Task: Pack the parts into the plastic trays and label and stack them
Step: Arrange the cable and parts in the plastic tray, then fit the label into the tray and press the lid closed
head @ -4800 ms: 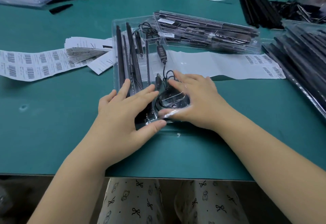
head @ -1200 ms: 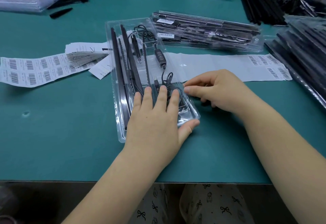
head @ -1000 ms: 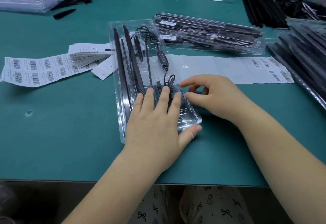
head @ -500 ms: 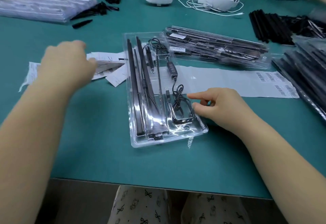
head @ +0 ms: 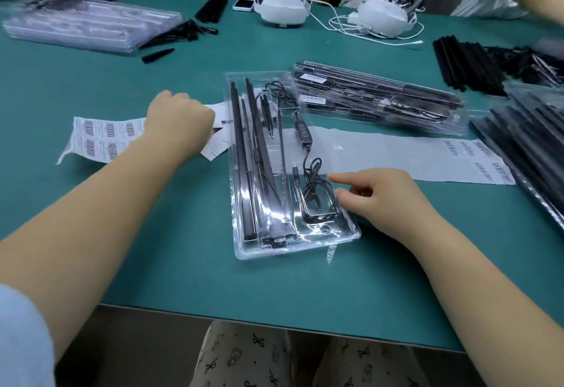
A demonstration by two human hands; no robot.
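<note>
Tray (head: 268, 252) long axis front-to-back — right hand (head: 378, 200) at near end.

The table (head: 91, 234) has a matt green top, smooth and rubbery-looking. In the middle lies a clear plastic tray (head: 293, 249), glossy and throwing back white glare at its near end; inside it are matt black rods (head: 241, 154) and a black rubbery cable (head: 314, 185). At nine o'clock of the tray sits a white paper label sheet (head: 100, 136). At two o'clock is a stack of trays (head: 378, 100), shiny clear plastic too.
</note>
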